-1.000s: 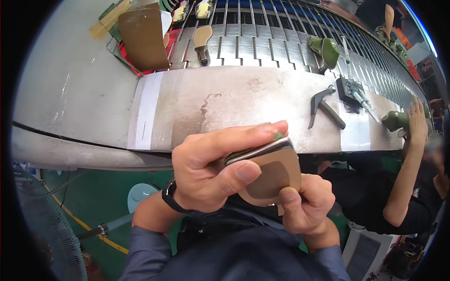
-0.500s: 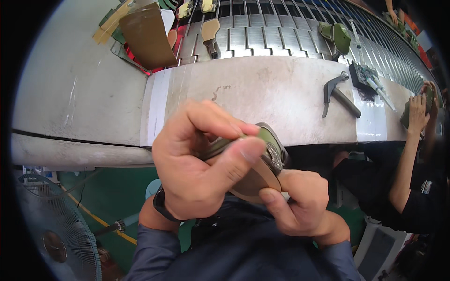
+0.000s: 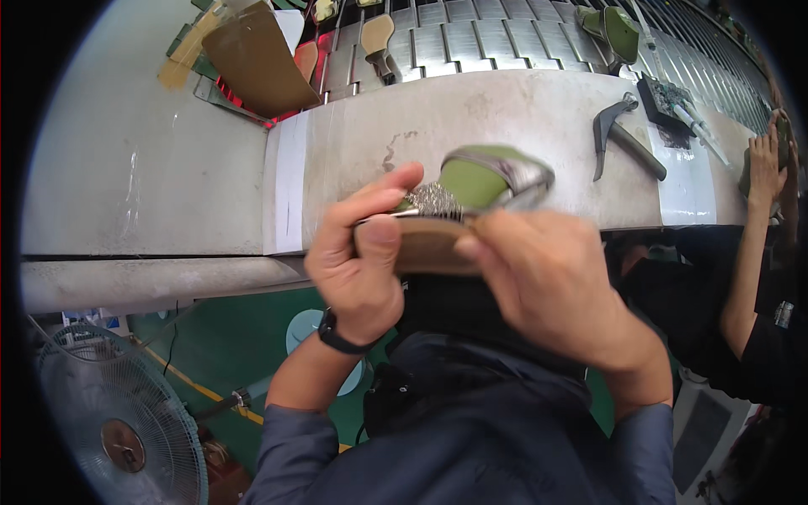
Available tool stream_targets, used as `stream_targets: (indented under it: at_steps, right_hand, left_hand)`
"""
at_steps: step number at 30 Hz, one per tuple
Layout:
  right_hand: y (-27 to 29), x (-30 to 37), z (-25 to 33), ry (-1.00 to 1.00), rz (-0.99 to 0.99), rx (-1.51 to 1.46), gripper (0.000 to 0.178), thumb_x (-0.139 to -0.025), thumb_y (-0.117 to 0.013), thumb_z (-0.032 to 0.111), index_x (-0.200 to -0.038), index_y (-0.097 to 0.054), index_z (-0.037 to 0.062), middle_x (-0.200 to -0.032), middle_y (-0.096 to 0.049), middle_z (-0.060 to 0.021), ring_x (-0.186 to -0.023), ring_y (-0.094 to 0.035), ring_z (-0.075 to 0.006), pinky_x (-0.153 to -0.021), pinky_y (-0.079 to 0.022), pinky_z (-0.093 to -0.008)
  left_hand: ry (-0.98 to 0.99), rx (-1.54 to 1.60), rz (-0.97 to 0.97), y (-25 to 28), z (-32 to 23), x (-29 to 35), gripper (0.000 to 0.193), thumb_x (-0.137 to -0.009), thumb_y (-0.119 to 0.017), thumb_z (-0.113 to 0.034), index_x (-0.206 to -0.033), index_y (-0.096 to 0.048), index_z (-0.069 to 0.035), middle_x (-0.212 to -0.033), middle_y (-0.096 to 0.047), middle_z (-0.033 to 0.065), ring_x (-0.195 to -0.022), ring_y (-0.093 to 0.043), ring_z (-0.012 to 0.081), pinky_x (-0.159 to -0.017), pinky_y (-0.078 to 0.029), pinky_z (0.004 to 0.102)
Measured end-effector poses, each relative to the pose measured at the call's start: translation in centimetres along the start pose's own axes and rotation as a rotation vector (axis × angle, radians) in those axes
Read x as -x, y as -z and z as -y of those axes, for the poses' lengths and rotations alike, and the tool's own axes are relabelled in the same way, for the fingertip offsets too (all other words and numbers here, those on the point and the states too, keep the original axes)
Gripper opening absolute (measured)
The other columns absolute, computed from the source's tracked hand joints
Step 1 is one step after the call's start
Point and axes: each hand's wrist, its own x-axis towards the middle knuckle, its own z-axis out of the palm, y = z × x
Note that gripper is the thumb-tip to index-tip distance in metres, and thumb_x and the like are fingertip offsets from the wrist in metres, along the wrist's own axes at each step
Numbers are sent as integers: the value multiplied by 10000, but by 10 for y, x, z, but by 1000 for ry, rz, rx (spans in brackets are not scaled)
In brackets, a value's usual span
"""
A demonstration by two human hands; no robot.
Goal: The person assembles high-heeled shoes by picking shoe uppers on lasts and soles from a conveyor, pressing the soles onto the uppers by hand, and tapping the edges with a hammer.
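Above the bench's front edge I hold a green shoe [image 3: 473, 183] with both hands. Its tan sole is turned toward me, and a glittering silver band crosses the upper. My left hand [image 3: 360, 265] is closed round one end, with the thumb on the sole and the fingers on the far side. My right hand [image 3: 547, 282] is closed at the sole's other edge, slightly blurred, and its fingers are partly hidden. Beyond my hands the green and silver-grey end of the shoe sticks up, blurred.
On the pale bench [image 3: 505, 101] lies a black-handled hammer [image 3: 629, 143], beside a dark block [image 3: 665, 103] with syringes. Behind runs a metal slat conveyor [image 3: 488, 42] carrying another green shoe [image 3: 610, 32]. A brown cardboard piece [image 3: 259, 63] stands left; a fan [image 3: 122, 421] is below. A co-worker's hand [image 3: 764, 164] is right.
The shoe has been turned, so its green end now points up and away. My left hand has shifted to the end of the sole; my right hand has moved up along its edge.
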Motion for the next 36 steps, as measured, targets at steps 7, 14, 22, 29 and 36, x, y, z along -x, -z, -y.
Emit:
stream_targets:
  at_steps: [7,14,22,29,36]
  right_hand:
    - [-16,13,-50,100,67,237,181,-800,-794,136,-883,-651,63,-1250,-649,-135,-894,-701,-256,-678,-572,-397]
    - [-24,8,-68,229,86,227,204,-808,-805,71,-859,-613,28,-1384,-686,-167,-777,-707,-275,-697,-583,-388]
    - [-25,5,-74,310,20,233,160,-763,-713,100,-878,-619,42,-1238,-738,-168,-731,-727,-224,-680,-592,-361]
    - [-8,6,-58,153,107,251,219,-790,-813,91,-863,-614,38,-1254,-741,-144,-801,-722,-290,-736,-575,-400]
    - [41,27,-72,38,81,649,233,-797,-720,3,-1020,-668,44,-1285,-697,-165,-1016,-705,-342,-897,-557,-425]
  left_hand:
    - [-47,-408,306,16,38,13,469,-952,-766,-53,-1405,-662,7,-1471,-635,239,-1321,-662,348,-1098,-523,383]
    - [-270,-588,358,15,45,0,398,-886,-815,-65,-1274,-748,-10,-1325,-724,208,-1144,-741,359,-947,-611,396]
    - [-446,-727,399,11,41,-10,316,-852,-843,-54,-1150,-765,17,-1203,-763,206,-1027,-774,349,-852,-637,401]
    - [-342,-809,415,1,25,-19,222,-874,-837,-81,-1074,-777,-8,-1080,-796,184,-904,-788,304,-753,-607,359]
    - [-70,-685,633,-59,51,-112,437,-945,-792,-328,-1232,-750,-1,-1156,-770,225,-1057,-750,317,-932,-567,381]
